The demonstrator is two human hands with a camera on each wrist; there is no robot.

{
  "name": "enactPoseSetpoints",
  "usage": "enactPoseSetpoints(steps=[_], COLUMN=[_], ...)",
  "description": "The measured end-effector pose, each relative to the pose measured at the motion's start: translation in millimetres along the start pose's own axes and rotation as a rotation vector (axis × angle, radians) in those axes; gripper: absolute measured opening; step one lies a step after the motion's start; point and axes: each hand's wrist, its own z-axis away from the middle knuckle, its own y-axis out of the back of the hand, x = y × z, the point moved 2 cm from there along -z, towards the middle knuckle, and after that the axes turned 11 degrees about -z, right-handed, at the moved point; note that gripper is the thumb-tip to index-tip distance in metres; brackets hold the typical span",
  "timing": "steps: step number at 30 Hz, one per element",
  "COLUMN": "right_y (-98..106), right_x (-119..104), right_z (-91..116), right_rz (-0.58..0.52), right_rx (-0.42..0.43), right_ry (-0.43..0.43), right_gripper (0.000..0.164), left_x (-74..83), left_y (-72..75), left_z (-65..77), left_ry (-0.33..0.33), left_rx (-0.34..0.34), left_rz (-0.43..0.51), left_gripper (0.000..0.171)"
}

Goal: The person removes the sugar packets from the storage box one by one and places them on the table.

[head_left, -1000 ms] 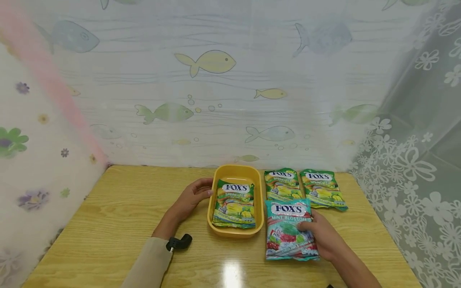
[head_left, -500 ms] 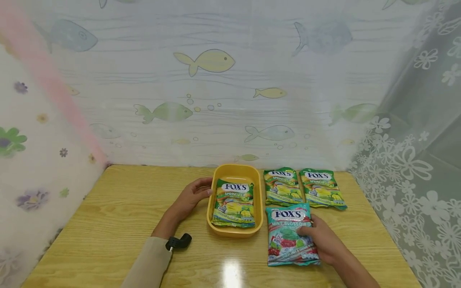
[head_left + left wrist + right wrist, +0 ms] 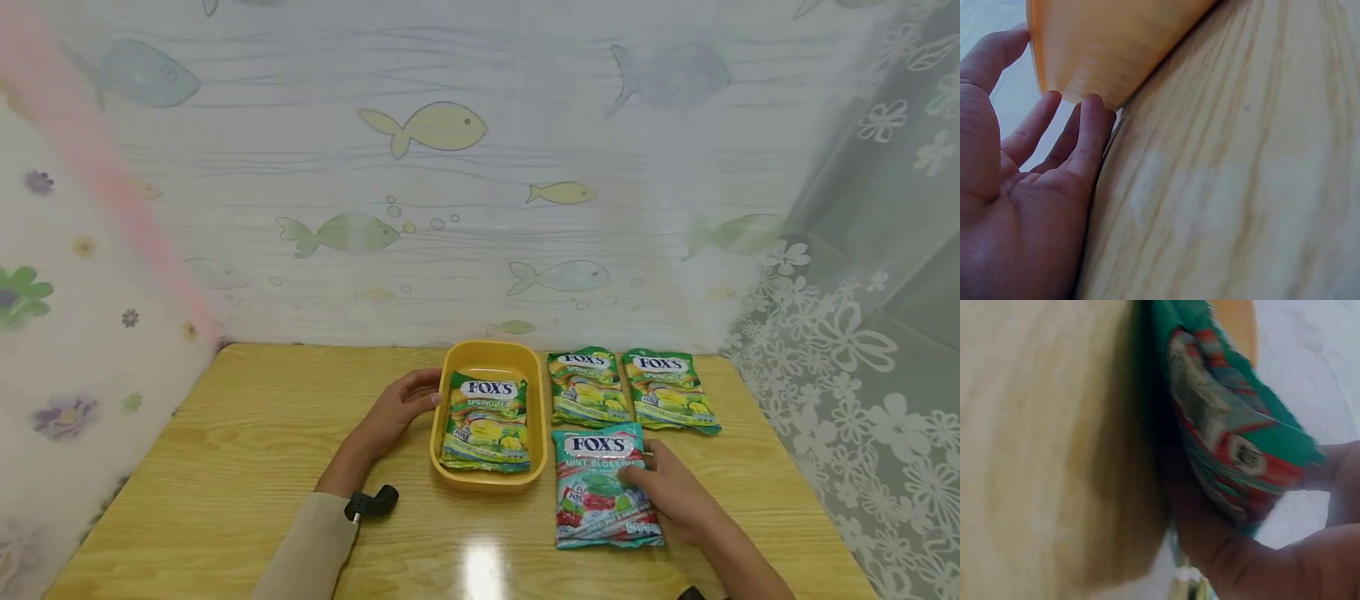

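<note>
My right hand point(image 3: 675, 492) grips a teal Fox's Mint Blossom candy bag point(image 3: 600, 487) by its right side, thumb on the printed front and fingers behind. In the right wrist view the candy bag point(image 3: 1229, 431) stands tilted over the wood, with fingers underneath it. At the left side of a yellow tray point(image 3: 442, 479), my left hand point(image 3: 393, 417) touches the wall with loosely extended fingers. The left wrist view has those fingertips point(image 3: 1091, 103) right at the tray's outer wall point(image 3: 1097, 56). Inside the tray lies a green-yellow Fox's Spring Tea candy bag point(image 3: 487, 425).
Two more Spring Tea candy bags, one left point(image 3: 588, 390) and one right point(image 3: 667, 392), lie side by side behind the teal one. The wooden table point(image 3: 300, 375) ends at a fish-print curtain point(image 3: 450, 233). Flowered sheets hang at both sides.
My right hand has brought the Mint Blossom candy bag slightly nearer and lower, off the edge of the Spring Tea bag it overlapped. The left hand and tray stay put.
</note>
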Motion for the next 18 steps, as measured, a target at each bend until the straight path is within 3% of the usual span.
enactPoseSetpoints(steps=[6, 13, 18], right_y=[9, 19, 16], right_x=[-9, -17, -24], right_z=[3, 9, 13], right_rz=[0.196, 0.311, 0.458], right_rx=[0.028, 0.02, 0.046], right_ry=[0.016, 0.034, 0.073], right_gripper=[0.067, 0.064, 0.068], left_x=[-3.2, -7.7, -11.1], left_y=[-2.5, -3.7, -2.9], left_z=[-1.7, -5.0, -6.3], left_ry=[-0.002, -0.002, -0.011], left_rx=[-0.004, -0.006, -0.006], left_rz=[0.008, -0.002, 0.003], left_gripper=[0.053, 0.053, 0.052])
